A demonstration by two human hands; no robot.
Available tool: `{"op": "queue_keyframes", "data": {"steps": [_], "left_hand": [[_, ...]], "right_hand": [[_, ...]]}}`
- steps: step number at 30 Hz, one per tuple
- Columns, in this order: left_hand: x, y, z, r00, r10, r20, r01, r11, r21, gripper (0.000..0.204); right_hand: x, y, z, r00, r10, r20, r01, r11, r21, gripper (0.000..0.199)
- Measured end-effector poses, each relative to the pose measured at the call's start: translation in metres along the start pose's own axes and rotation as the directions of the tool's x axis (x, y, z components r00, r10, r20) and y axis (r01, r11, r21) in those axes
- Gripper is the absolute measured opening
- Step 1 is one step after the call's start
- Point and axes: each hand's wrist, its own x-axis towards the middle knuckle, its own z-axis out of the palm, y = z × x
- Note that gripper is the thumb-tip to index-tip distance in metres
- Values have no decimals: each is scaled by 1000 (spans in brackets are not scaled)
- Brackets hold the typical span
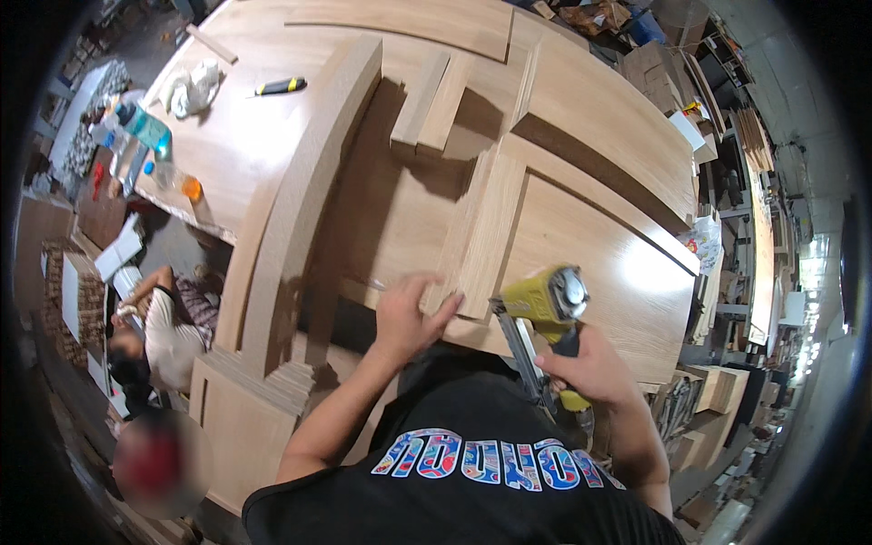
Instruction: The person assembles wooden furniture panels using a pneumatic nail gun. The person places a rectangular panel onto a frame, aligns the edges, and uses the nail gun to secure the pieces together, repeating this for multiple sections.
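My right hand (583,365) is closed round the handle of a yellow-green nail gun (545,300). Its nose points left, close to the near end of a long pale wooden strip (486,236). The strip lies along the left edge of a wide wooden panel (595,272). At that same near end is my left hand (409,313), thumb and fingers spread, with the thumb touching the strip's corner. Slight blur softens its fingertips.
A tall curved wooden piece (313,182) stands left of my left hand. Two short blocks (431,104) and a raised panel (609,123) sit farther back. At far left are a screwdriver (280,87) and bottles (143,127). Another person (168,336) is at lower left.
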Motion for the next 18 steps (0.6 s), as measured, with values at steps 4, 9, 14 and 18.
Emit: {"op": "queue_keyframes", "data": {"steps": [4,9,14,18], "left_hand": [[145,-26,10,975,132,-181,-79,958,274,45],[301,-63,68,977,-19,-212,137,819,558,61],[356,-87,106,967,-251,-34,219,758,614,41],[382,-66,137,995,101,-22,-68,799,597,47]], "right_hand": [[-24,31,5,986,-82,-143,108,977,182,18],[-55,75,12,949,-70,-306,182,917,356,13],[-97,124,14,866,61,-496,273,774,571,17],[-123,181,1,793,69,-606,375,727,574,26]]}}
